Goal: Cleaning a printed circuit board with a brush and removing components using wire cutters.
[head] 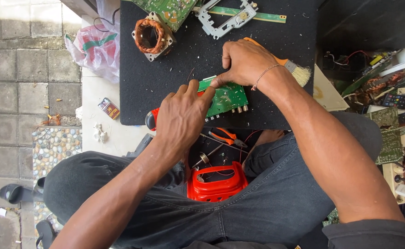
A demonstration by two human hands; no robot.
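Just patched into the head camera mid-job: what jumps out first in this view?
Both hands meet at the centre over a small green circuit board on a black mat: the left hand and right hand pinch at its top left edge. A copper-wound coil sits at the mat's upper left, and a paintbrush lies under the right wrist. A bright red plastic housing rests between the person's knees.

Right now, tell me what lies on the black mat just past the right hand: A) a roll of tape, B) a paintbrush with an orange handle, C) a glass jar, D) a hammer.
B: a paintbrush with pale bristles and an orange handle lies on the black mat, partly hidden behind the right hand.
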